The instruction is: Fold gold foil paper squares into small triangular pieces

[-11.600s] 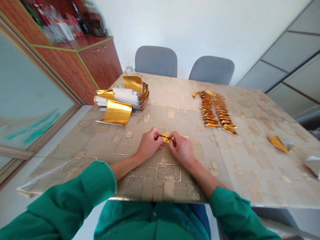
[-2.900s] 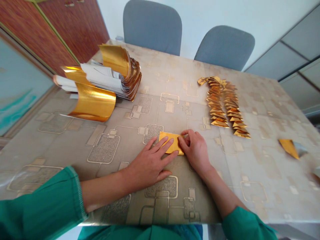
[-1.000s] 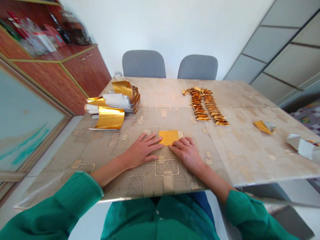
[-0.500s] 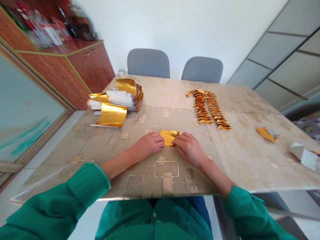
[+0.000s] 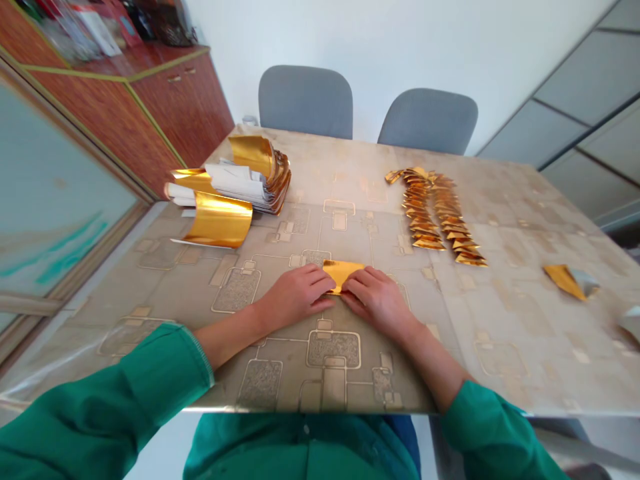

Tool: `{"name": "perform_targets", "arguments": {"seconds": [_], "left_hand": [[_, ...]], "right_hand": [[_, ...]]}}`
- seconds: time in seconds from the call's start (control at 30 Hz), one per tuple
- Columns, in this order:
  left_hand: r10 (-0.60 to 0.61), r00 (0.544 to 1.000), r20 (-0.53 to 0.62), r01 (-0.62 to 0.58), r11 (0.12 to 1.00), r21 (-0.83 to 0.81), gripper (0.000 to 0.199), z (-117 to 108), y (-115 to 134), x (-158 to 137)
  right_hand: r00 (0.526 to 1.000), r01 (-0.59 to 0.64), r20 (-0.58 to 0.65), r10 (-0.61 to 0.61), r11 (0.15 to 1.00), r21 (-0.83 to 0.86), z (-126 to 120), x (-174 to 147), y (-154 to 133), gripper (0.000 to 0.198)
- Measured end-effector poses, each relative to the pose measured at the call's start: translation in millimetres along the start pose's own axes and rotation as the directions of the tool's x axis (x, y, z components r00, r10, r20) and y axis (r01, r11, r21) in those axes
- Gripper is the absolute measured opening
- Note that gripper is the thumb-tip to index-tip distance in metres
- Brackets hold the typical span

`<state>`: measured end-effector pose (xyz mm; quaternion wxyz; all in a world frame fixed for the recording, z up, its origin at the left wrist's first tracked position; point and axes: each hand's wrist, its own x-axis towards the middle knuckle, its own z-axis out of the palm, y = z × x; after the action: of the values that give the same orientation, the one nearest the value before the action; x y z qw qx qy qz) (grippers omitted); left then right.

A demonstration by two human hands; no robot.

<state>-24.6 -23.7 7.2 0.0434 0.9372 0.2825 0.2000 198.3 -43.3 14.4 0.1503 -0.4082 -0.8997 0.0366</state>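
Observation:
A small piece of gold foil paper (image 5: 341, 272) lies on the tablecloth in front of me, its near edge pinched between both hands. My left hand (image 5: 300, 291) closes on its left side, fingertips at the near left corner. From the right, my right hand (image 5: 376, 293) grips the near edge and covers the lower right part. The fingertips of the two hands are almost touching. Up to the left, a stack of gold and white paper sheets (image 5: 240, 179) sits with one curled gold sheet (image 5: 223, 219) at its front.
Two rows of folded gold paper pieces (image 5: 423, 207) stand at the back right. A loose gold and silver paper (image 5: 567, 280) lies far right, with a blurred white paper (image 5: 631, 323) at the frame edge. Two grey chairs (image 5: 306, 100) are behind the table, near a wooden cabinet (image 5: 170, 100).
Both hands have come closer together along the paper's near edge, the right one moving inward. The view has tilted down and come slightly nearer to the table.

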Motion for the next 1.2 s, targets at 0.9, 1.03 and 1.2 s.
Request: {"name": "perform_targets", "arguments": {"seconds": [0.9, 1.03, 1.2], "left_hand": [[-0.051, 0.995, -0.080, 0.050, 0.999, -0.019, 0.030, -5, 6, -8], [-0.127, 0.991, -0.031, 0.125, 0.991, -0.048, 0.011, 3, 9, 3], [-0.220, 0.973, -0.068, 0.210, 0.969, -0.134, 0.009, 5, 8, 2]], "right_hand": [[0.993, -0.065, -0.088, 0.082, 0.982, 0.178, -2, -7, 4, 0.014], [0.993, -0.062, -0.086, 0.086, 0.964, 0.257, -4, -7, 6, 0.013], [0.991, -0.090, -0.054, 0.125, 0.900, 0.426, -8, -8, 17, 0.012]]}}
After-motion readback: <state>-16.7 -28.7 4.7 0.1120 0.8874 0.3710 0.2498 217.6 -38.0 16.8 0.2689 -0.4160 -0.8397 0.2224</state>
